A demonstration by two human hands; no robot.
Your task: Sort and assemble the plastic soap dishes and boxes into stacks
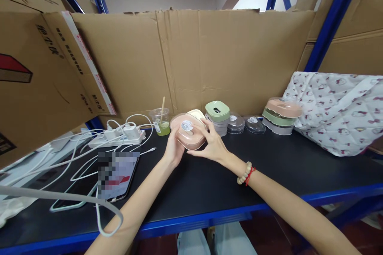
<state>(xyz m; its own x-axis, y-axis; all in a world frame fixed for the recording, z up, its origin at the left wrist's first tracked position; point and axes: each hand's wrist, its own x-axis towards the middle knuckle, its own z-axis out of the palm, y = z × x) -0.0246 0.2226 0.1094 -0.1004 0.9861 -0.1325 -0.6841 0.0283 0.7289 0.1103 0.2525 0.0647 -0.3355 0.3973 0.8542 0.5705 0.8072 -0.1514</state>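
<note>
Between my two hands is a pink box with a clear lid [191, 133], a white label stuck on its top, held tilted above the black table. My left hand [175, 145] grips its left side from below. The fingers of my right hand [213, 141] curl round its right edge. Partly hidden behind it is a cream-coloured piece [196, 114]. Just right of my hands, a green piece with a dark slot [217, 110] sits on grey ones. Clear lids [236, 122] with labels lie beside that stack, and another clear lid [255, 124] lies farther right.
A stack of pink, green and grey boxes [281, 115] stands by a patterned quilted bag [338, 111] at right. A cup of green drink [162, 121] stands left of my hands. A power strip [119, 137], white cables and a phone [119, 175] occupy the left side. Cardboard [209, 59] walls the back.
</note>
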